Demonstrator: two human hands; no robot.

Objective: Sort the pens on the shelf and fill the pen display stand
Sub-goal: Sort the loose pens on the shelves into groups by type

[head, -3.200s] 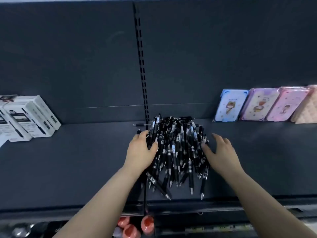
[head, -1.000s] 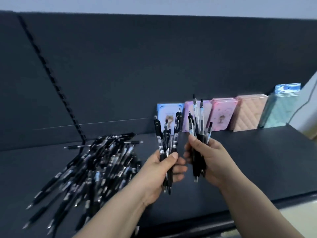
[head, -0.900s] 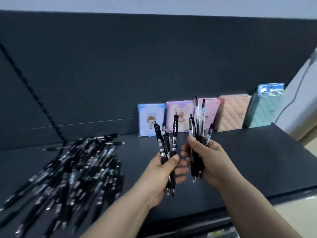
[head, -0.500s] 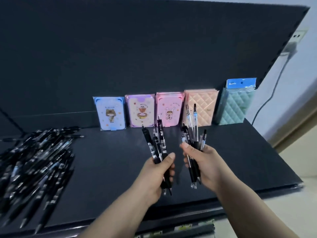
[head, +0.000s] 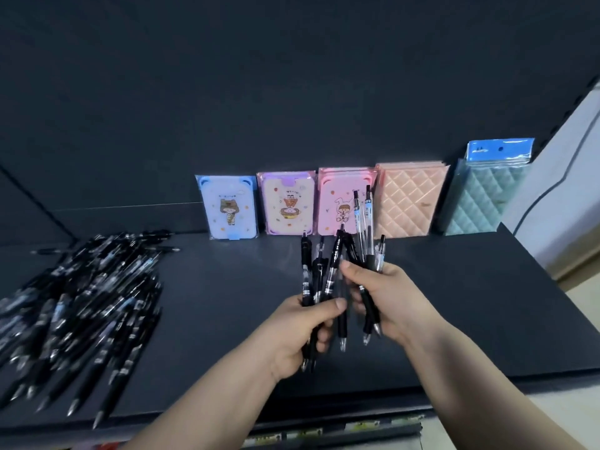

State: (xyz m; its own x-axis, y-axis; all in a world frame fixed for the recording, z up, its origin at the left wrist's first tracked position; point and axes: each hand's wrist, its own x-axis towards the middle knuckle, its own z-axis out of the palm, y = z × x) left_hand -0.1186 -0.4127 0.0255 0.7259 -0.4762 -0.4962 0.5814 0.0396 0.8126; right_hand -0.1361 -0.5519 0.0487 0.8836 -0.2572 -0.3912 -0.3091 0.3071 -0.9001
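While the pen pile (head: 84, 306) lies well left, left hand (head: 300, 336) and right hand (head: 394, 302) each grip upright pens (head: 306, 264).

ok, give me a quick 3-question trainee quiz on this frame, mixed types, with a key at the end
1. True or false: the right hand is empty.
2. The loose pen pile lies on the shelf: A) left of both hands B) right of both hands C) between them
3. How many stacks of pastel packs lean on the back panel?
Key: 1 false, it grips pens, as the left hand does. 2 A. 3 five.
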